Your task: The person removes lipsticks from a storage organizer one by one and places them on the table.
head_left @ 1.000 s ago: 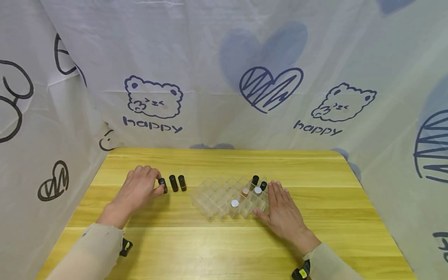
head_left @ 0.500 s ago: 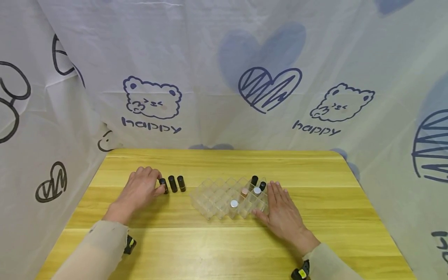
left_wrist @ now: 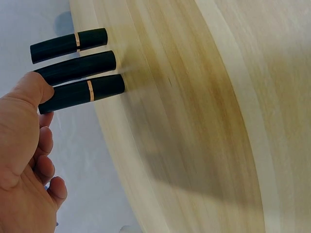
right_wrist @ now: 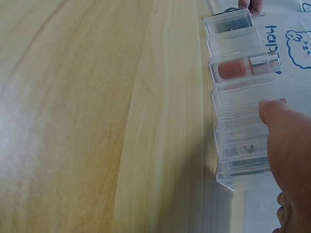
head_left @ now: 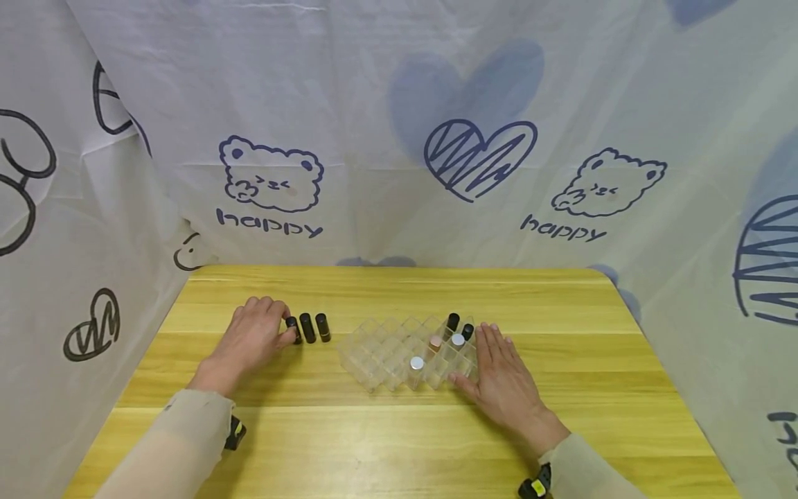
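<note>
In the head view, my left hand (head_left: pixel 252 339) pinches the leftmost of three black lipsticks (head_left: pixel 294 331) by its upper end. The left wrist view shows my thumb on this gold-banded lipstick (left_wrist: pixel 92 92), the other fingers beneath it. Close beside it stand a middle lipstick (head_left: pixel 307 328) and a right lipstick (head_left: pixel 323 327), upright on the table. My right hand (head_left: pixel 508 384) rests with straight fingers against the right end of a clear lipstick organizer (head_left: pixel 380 353). Its thumb lies at the front side, near the rim.
Several tubes stand in the organizer's right part: black-capped ones (head_left: pixel 453 322), silver-capped ones (head_left: pixel 416 363) and one pinkish cap (head_left: pixel 435 342). One silver-capped tube (right_wrist: pixel 238 68) has reddish contents. The wooden table (head_left: pixel 374 443) is bordered by a printed white cloth (head_left: pixel 374 138).
My left hand has moved slightly right, bringing the leftmost lipstick closer to the middle one. The right hand and the organizer have stayed in place.
</note>
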The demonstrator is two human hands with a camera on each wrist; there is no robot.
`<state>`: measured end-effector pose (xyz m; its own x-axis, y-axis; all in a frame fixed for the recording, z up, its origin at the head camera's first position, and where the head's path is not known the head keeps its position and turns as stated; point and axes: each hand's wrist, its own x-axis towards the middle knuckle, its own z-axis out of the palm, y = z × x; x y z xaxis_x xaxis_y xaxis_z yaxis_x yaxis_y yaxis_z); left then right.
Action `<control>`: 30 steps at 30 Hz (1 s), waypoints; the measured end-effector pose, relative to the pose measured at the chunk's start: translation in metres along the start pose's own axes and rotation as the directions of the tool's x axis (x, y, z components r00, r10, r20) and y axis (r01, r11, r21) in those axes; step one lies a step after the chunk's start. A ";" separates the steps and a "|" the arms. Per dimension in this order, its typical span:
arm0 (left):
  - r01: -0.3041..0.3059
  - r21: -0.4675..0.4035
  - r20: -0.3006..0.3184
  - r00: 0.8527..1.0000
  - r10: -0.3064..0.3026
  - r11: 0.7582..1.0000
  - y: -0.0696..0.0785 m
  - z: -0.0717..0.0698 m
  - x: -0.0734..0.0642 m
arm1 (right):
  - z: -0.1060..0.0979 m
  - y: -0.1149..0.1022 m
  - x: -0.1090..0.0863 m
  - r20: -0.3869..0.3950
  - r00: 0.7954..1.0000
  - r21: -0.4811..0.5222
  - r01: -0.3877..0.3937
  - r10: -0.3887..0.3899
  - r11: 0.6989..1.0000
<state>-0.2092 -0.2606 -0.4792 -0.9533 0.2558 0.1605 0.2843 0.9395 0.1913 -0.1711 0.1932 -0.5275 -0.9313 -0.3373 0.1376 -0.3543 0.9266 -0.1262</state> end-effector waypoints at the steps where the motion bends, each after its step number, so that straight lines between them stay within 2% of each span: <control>1: 0.001 -0.001 0.001 1.000 -0.001 1.000 0.000 0.000 0.000 | 0.000 0.000 0.000 0.000 1.000 0.000 0.000 0.000 1.000; 30: 0.036 -0.023 0.017 0.999 -0.036 0.999 -0.002 -0.001 0.002 | 0.000 0.000 0.000 -0.018 1.000 -0.002 0.009 -0.009 1.000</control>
<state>-0.2118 -0.2622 -0.4785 -0.9644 0.2259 0.1375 0.2520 0.9427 0.2188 -0.1709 0.1936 -0.5271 -0.9264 -0.3426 0.1559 -0.3624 0.9239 -0.1227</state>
